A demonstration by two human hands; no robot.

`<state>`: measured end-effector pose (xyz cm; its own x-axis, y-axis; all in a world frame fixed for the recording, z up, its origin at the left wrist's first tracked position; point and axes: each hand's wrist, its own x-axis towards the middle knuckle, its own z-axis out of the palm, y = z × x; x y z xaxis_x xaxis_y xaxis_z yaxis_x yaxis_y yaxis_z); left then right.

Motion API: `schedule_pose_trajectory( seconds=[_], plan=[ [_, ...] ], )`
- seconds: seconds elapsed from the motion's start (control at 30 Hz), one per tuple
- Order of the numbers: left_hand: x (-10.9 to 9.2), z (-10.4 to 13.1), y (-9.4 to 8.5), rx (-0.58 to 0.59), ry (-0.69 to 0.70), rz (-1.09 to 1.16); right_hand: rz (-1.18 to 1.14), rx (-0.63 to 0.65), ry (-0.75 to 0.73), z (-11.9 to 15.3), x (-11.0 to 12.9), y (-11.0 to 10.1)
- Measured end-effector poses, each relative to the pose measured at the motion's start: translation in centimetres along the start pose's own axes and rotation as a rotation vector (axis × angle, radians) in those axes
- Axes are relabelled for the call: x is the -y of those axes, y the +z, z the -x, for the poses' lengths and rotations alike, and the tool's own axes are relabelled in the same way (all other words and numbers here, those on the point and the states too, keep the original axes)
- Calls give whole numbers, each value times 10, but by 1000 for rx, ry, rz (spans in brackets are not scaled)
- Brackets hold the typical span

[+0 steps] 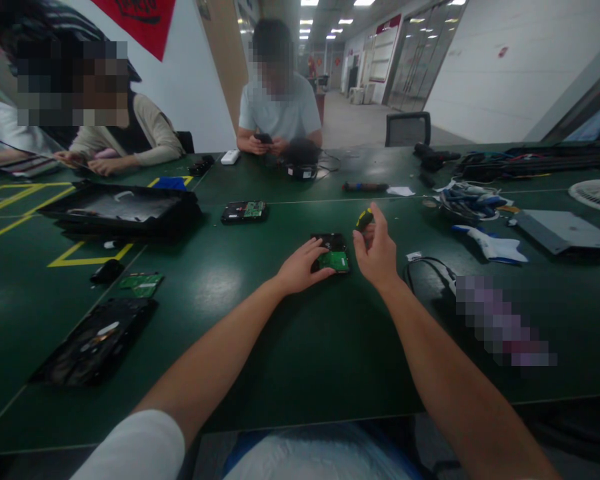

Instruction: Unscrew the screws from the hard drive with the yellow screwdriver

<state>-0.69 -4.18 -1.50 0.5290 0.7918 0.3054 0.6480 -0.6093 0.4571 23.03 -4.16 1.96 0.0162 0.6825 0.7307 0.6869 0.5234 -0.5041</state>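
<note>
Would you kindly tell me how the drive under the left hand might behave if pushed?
The drive would likely slide rather than tip, lying low and flat. Its boxy shape suggests stiffness, while the exposed green board may be fragile.

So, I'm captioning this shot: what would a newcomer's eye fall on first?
Probably the two bare hands at the centre, over the green table: the left hand touches a black-and-green device, and the right hand holds a yellow-and-black tool just right of it. After that, likely the bright red banner at upper left and the large black case on the table below it.
</note>
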Motion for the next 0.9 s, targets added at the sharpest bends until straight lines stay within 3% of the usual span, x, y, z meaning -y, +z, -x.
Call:
schedule_pose_trajectory(
  seconds=[0.9],
  plan=[
    [-1, 0, -1, 1, -6, -7, 29, -4, -1, -1, -1, 1]
  ],
)
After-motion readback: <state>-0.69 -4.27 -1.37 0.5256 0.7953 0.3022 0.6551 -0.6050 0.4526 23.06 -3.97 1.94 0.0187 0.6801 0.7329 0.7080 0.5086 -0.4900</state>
